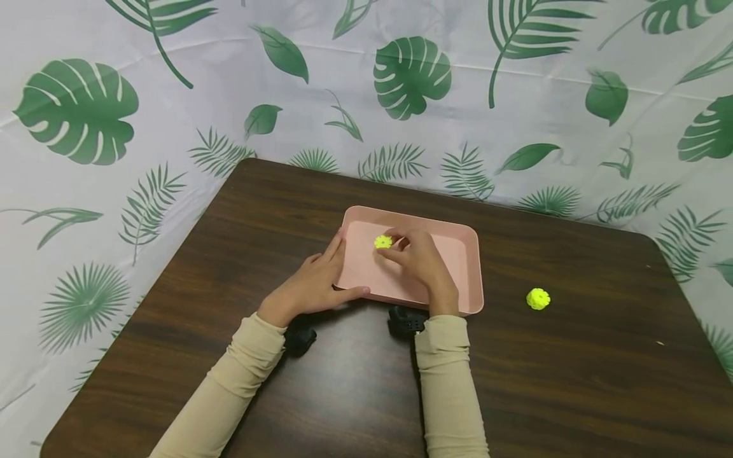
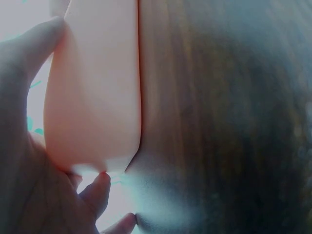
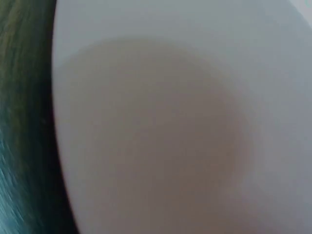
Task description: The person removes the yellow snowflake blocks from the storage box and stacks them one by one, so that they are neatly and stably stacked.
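Observation:
A shallow pink tray (image 1: 471, 280) lies on the dark wood table. In the head view my right hand (image 1: 420, 257) is over it, pinching a small bright yellow flower-shaped piece (image 1: 383, 242) between thumb and fingers. Whether the piece touches the tray floor I cannot tell. My left hand (image 1: 309, 283) rests at the tray's near left corner, its fingers extended along the left side and its thumb on the near rim. The left wrist view shows the thumb (image 2: 41, 41) against the tray wall (image 2: 97, 87). In the right wrist view, the tray wall (image 3: 146, 122) fills most of the picture, blurred.
To the right of the tray, a small clump of yellow flower-shaped pieces (image 1: 538, 298), seemingly stacked, sits on the table (image 1: 601, 369). A white leaf-print cloth (image 1: 343, 83) hangs behind the table's far edge. Black bands with devices (image 1: 405, 322) are worn on both wrists.

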Action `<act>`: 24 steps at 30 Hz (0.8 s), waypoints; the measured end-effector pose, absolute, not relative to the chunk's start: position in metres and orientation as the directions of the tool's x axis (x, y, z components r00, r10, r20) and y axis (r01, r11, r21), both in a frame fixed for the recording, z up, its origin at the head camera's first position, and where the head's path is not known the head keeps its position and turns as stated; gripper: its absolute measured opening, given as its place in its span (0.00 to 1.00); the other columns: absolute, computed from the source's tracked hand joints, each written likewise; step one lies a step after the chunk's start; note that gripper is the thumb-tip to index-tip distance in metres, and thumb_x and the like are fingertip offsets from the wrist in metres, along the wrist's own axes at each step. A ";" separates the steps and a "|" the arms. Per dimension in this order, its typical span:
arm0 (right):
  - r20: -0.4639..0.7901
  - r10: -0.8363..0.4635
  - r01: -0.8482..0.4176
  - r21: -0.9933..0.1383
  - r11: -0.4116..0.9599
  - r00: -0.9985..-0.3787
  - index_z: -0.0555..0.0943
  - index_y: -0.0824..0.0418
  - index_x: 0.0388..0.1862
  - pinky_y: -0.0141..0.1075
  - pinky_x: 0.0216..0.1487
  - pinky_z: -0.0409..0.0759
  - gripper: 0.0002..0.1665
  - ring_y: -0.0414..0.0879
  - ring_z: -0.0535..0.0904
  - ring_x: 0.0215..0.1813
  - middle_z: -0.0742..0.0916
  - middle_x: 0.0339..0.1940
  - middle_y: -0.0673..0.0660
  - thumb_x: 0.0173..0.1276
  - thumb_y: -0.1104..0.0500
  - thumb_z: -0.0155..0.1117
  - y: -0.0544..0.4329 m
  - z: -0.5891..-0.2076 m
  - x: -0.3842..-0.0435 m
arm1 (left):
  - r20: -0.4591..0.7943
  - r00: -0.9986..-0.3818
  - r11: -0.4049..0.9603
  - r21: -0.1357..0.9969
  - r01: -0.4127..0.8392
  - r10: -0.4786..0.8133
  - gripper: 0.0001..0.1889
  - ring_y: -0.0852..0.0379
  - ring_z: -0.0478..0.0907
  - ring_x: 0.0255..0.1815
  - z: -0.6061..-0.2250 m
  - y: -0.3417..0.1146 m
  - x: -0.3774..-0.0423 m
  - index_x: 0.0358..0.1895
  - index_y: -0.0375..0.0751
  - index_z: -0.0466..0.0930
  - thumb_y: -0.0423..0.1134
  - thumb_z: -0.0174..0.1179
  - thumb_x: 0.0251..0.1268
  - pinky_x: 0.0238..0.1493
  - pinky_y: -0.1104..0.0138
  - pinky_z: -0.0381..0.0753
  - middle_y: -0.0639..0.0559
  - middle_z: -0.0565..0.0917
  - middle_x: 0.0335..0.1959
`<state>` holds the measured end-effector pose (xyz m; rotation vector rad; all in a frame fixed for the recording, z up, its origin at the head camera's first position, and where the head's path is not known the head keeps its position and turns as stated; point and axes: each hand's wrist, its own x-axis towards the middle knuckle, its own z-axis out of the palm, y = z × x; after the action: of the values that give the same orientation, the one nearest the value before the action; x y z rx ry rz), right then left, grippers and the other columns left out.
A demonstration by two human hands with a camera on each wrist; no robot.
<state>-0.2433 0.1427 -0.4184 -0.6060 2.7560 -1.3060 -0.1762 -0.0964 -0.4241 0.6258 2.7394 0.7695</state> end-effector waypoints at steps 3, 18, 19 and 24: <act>0.155 -0.347 -0.337 -0.756 0.561 -0.925 0.87 0.65 0.48 0.45 0.49 0.80 0.16 0.54 0.82 0.43 0.87 0.41 0.60 0.64 0.61 0.78 0.148 -0.415 -0.240 | -0.102 -0.885 0.773 0.540 0.335 0.455 0.60 0.48 0.51 0.83 -0.425 -0.096 -0.177 0.83 0.31 0.33 0.73 0.53 0.69 0.77 0.43 0.54 0.45 0.29 0.85; 0.207 -0.307 -0.355 -0.730 0.583 -0.929 0.86 0.62 0.52 0.45 0.47 0.79 0.17 0.52 0.81 0.42 0.86 0.42 0.58 0.66 0.59 0.77 0.180 -0.406 -0.234 | -0.084 -0.882 0.761 0.546 0.349 0.464 0.60 0.47 0.52 0.83 -0.425 -0.097 -0.179 0.83 0.31 0.34 0.73 0.52 0.70 0.76 0.40 0.54 0.45 0.28 0.85; 0.206 -0.301 -0.350 -0.731 0.586 -0.931 0.86 0.62 0.52 0.44 0.47 0.79 0.17 0.52 0.80 0.42 0.86 0.42 0.58 0.66 0.59 0.77 0.182 -0.405 -0.234 | -0.084 -0.881 0.761 0.546 0.350 0.465 0.60 0.47 0.52 0.83 -0.425 -0.096 -0.179 0.83 0.31 0.34 0.73 0.52 0.70 0.76 0.40 0.54 0.45 0.28 0.85; 0.211 -0.300 -0.353 -0.734 0.580 -0.930 0.87 0.61 0.53 0.45 0.48 0.79 0.17 0.51 0.80 0.42 0.86 0.43 0.58 0.66 0.59 0.77 0.187 -0.402 -0.232 | -0.088 -0.880 0.763 0.542 0.351 0.467 0.60 0.47 0.53 0.83 -0.426 -0.095 -0.179 0.82 0.30 0.33 0.73 0.52 0.70 0.76 0.40 0.54 0.44 0.28 0.85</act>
<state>-0.2316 0.1868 -0.4020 -0.5898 2.8486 -1.3463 -0.1789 -0.0950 -0.4262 0.6447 2.7415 0.7791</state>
